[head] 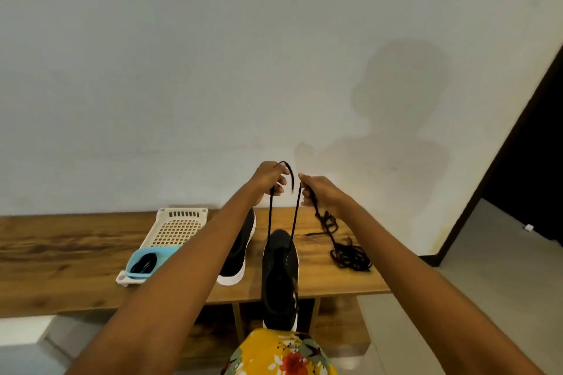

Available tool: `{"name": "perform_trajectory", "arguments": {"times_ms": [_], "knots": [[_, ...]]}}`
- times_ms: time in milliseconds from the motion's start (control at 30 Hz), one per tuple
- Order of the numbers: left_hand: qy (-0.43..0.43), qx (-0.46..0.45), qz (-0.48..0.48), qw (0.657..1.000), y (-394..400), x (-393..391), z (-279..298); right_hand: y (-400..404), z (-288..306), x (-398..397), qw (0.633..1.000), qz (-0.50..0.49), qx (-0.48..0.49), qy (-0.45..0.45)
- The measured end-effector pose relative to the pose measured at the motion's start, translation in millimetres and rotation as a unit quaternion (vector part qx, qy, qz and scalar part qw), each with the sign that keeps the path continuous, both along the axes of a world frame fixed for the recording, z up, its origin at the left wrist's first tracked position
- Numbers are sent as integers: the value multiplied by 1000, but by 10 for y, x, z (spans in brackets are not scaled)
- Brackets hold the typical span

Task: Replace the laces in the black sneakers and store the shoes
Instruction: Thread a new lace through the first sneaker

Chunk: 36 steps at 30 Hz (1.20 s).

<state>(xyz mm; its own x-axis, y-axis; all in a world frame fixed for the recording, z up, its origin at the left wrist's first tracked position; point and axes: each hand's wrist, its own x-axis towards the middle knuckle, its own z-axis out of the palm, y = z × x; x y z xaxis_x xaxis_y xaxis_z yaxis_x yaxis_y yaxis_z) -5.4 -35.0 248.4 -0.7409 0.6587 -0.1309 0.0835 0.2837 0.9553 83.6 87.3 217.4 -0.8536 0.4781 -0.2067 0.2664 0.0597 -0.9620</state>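
Grip: my left hand (269, 181) and right hand (320, 193) each pinch a lace (294, 216) end.
Edge: I see the shoe (278, 280) overhanging the table (61, 253) front.
Room: pale wall (213, 70) behind.

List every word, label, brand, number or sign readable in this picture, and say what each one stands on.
None can be read.
Sneaker held up by its lace: a small red and white mark on its side, too blurred to read.
Second sneaker on the wooden bench: no lettering visible.
White perforated tray and blue container: no lettering visible.
Small white object on the floor: too small to tell.
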Motion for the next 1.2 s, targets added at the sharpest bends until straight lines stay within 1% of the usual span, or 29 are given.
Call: {"name": "perform_trajectory", "arguments": {"times_ms": [133, 233, 367, 500, 600, 667, 767, 900, 1000, 1067, 1133, 1200], "knots": [[19, 29, 14, 999, -27, 96, 372, -121, 710, 109, 999, -12, 10, 52], [36, 61, 23, 997, -55, 138, 623, -199, 1085, 187, 997, -19, 26, 75], [57, 97, 5, 994, -108, 195, 842, -253, 1323, 221, 994, 0, 58, 89], [77, 64, 28, 995, -158, 200, 843, -249, 1283, 190, 991, -25, 82, 101], [88, 14, 58, 994, -232, 123, 632, -186, 1086, 193, 989, -75, 52, 112], [82, -27, 57, 995, -282, 92, 406, -132, 863, 199, 988, -104, 30, 111], [47, -65, 46, 996, -300, 66, 35, -49, 447, 171, 986, -132, 23, 95], [8, -90, 56, 994, -218, -4, -493, 52, -167, 69, 984, -167, 20, 63], [-16, -126, 70, 989, -156, -84, -927, 179, -657, -44, 981, -188, 18, 43], [-31, -158, 80, 984, -154, -147, -1265, 241, -962, -85, 980, -195, 30, 14], [-41, -189, 84, 978, -151, -232, -1641, 278, -1265, -110, 977, -200, 62, -36], [-41, -219, 71, 972, -168, -283, -1963, 256, -1551, -87, 976, -182, 83, -79]]}}
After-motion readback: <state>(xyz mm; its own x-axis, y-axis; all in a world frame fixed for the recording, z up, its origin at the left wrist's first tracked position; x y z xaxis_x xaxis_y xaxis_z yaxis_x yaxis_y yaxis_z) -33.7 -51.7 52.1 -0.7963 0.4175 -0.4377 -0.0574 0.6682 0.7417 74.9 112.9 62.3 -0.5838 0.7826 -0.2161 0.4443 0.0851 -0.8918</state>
